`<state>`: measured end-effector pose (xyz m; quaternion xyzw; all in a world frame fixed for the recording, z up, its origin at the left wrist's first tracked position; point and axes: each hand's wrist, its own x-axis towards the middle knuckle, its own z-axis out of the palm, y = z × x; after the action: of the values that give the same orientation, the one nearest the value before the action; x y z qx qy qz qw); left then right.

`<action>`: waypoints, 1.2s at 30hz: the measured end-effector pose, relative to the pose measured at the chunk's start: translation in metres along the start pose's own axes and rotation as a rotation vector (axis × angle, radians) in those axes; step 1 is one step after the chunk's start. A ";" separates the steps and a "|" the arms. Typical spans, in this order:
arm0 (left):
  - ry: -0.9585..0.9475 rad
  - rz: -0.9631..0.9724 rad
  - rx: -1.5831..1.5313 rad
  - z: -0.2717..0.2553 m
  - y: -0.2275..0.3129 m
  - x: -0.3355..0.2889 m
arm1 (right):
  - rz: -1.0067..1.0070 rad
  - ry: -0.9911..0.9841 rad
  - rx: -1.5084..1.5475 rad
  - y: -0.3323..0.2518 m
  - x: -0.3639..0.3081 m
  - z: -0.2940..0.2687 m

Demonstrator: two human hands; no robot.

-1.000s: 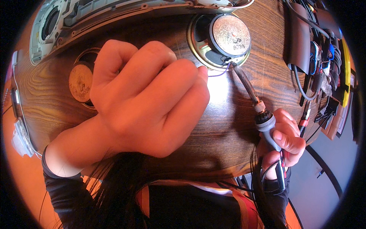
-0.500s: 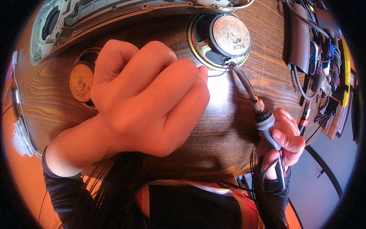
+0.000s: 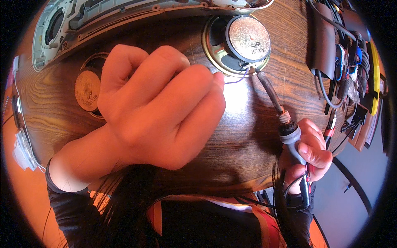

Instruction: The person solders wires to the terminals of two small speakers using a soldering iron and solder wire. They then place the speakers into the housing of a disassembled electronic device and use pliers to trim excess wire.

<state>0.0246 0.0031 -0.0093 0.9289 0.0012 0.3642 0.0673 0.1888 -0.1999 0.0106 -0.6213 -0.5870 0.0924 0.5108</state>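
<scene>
A round speaker lies magnet side up on the wooden table, beyond my hands. A thin purple wire runs from the solder terminal at its near rim to the fingertips of my left hand, which is closed in a pinch on it. The fingertips themselves are mostly hidden behind the knuckles. In my right hand is a soldering iron, gripped by its grey handle. Its tip points up at the speaker's near rim, just right of the terminal; whether it touches I cannot tell.
A second speaker lies partly behind my left hand. At the far left stands a pale plastic housing. Cables, a dark curved holder and a yellow strip crowd the right edge. Strands of hair hang in front near the table edge.
The soldering iron's tip has shifted slightly right and down, off the wire's joint at the terminal. My left hand keeps its pinch, and the speaker appears almost unmoved.
</scene>
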 end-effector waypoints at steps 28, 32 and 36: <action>0.007 -0.022 0.023 0.001 -0.002 0.000 | 0.059 -0.177 -0.019 -0.003 0.000 -0.012; 0.002 -0.030 0.036 0.000 -0.002 0.000 | 0.076 -0.167 0.000 -0.004 -0.001 -0.011; 0.002 -0.030 0.036 0.000 -0.002 0.001 | 0.061 -0.162 0.004 -0.003 0.000 -0.009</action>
<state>0.0255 0.0047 -0.0093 0.9295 0.0217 0.3639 0.0559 0.1935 -0.2054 0.0171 -0.6284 -0.6070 0.1589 0.4597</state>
